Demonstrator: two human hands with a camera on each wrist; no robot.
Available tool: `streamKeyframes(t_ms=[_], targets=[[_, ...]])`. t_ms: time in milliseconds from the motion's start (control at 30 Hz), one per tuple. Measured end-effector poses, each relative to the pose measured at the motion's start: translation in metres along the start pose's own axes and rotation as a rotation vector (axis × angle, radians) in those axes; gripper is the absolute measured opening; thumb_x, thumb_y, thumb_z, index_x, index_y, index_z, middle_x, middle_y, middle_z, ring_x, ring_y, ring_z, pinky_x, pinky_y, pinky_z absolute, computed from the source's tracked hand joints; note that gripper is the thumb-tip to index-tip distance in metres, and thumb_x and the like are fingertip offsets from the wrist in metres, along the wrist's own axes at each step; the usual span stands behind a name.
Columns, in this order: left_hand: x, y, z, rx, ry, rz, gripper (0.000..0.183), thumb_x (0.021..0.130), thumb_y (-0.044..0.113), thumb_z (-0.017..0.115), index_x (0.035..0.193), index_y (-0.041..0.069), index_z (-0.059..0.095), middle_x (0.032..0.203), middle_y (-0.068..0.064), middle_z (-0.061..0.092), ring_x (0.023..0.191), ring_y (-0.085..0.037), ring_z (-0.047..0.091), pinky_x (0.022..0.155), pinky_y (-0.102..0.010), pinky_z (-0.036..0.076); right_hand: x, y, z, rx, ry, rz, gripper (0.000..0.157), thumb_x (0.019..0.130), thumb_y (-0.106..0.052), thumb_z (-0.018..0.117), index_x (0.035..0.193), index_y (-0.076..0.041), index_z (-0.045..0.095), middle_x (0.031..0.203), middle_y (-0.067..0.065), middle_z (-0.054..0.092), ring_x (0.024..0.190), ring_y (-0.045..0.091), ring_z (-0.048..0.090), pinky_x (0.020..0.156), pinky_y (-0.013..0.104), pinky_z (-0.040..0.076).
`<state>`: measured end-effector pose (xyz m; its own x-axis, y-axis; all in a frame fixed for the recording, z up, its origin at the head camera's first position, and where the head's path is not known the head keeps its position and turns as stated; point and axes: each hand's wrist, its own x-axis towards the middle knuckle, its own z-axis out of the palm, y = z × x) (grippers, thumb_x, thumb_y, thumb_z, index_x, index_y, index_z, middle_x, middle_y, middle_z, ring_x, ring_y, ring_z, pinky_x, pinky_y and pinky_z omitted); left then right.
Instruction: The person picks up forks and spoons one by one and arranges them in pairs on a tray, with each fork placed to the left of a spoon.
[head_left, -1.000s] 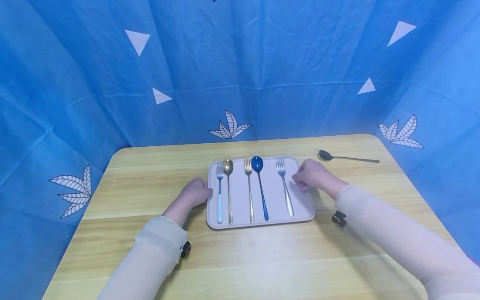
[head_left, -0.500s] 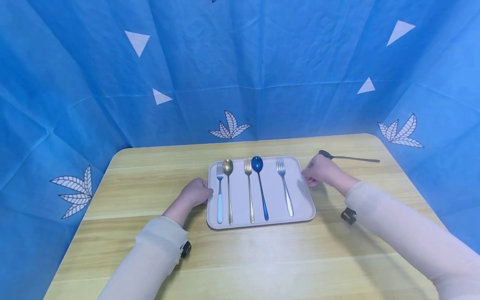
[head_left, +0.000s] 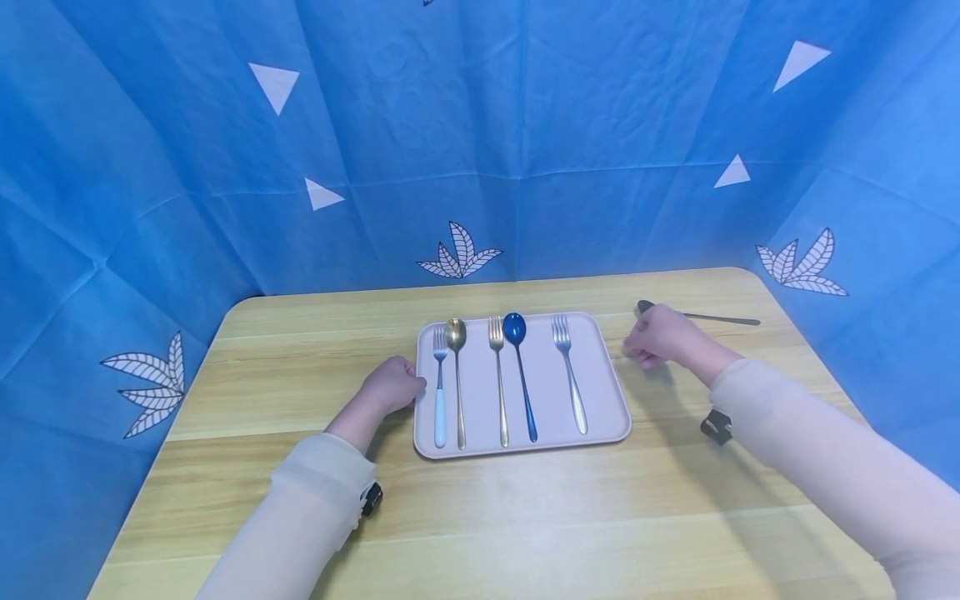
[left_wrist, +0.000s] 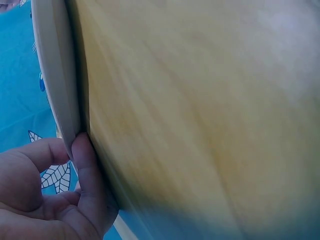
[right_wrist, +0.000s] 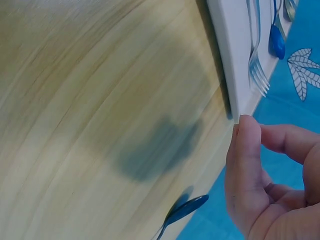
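Observation:
A pale pink tray (head_left: 543,367) lies on the wooden table. On it are a blue-handled fork (head_left: 440,412), a gold spoon (head_left: 456,335), a gold fork (head_left: 500,383), a blue spoon (head_left: 514,328) and a silver fork (head_left: 573,392). My left hand (head_left: 390,386) pinches the tray's left rim (left_wrist: 52,65) between thumb and fingers. My right hand (head_left: 667,337) is just off the tray's right side, holding nothing, its fingers loosely bent with the thumb near the fingertips. Behind it lies a black spoon (head_left: 723,319), its neck partly hidden by the hand.
The wooden table (head_left: 525,517) has rounded far corners. A blue patterned curtain (head_left: 585,125) stands behind it and along both sides. Black clips (head_left: 717,426) are at both sleeve cuffs.
My right hand has moved away from the silver fork and off the tray, rightward to near the black spoon's bowl. My left hand and the tray have stayed in place.

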<state>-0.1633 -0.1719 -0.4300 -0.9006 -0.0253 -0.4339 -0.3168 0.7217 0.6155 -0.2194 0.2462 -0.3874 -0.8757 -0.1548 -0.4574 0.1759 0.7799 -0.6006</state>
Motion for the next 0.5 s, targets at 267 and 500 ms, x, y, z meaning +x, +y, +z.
streamKeyframes(t_ms=[267, 500], targets=[[-0.002, 0.001, 0.000, -0.008, -0.002, -0.004, 0.015, 0.094, 0.015, 0.055, 0.085, 0.005, 0.050, 0.079, -0.009, 0.054, 0.068, -0.021, 0.050, 0.059, -0.030, 0.041, 0.000, 0.009, -0.010, -0.031, 0.006, -0.006, 0.020, 0.093, -0.009, 0.065, 0.100, 0.010, 0.062, 0.082, 0.016, 0.066, 0.070, 0.022, 0.070, 0.070, 0.036, 0.059], [-0.002, 0.001, 0.000, -0.002, -0.001, -0.004, 0.015, 0.094, 0.015, 0.055, 0.085, 0.005, 0.049, 0.079, -0.009, 0.054, 0.068, -0.021, 0.050, 0.059, -0.030, 0.041, 0.002, 0.017, -0.020, -0.039, 0.018, 0.011, 0.021, 0.094, -0.010, 0.062, 0.103, 0.008, 0.058, 0.091, 0.019, 0.064, 0.080, 0.025, 0.066, 0.074, 0.039, 0.059]])
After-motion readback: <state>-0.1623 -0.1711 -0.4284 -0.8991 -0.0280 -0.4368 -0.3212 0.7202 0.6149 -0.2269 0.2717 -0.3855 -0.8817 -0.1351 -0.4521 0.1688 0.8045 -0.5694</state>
